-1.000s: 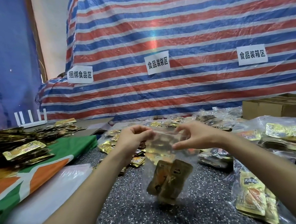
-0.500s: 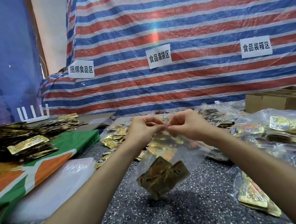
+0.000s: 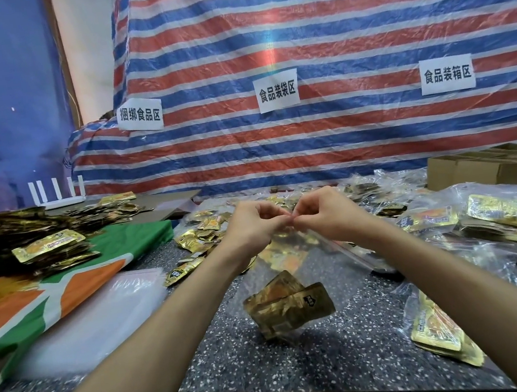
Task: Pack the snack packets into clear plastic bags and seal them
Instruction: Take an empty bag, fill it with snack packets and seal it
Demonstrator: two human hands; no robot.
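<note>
Pinching the top edge of the clear bag (image 3: 324,272) in the middle of the frame, the left hand (image 3: 254,226) and the right hand (image 3: 326,218) meet fingertip to fingertip, I judge in order to press the seal closed. The bag hangs free above the table (image 3: 337,356), so the snack packets (image 3: 290,306) sink to its bottom, away from the seal. At the right edge lie filled bags (image 3: 484,225).

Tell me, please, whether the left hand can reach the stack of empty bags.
Probably, once freed: the left hand pinches the clear bag, but nothing blocks the way to the stack of empty bags.
</note>
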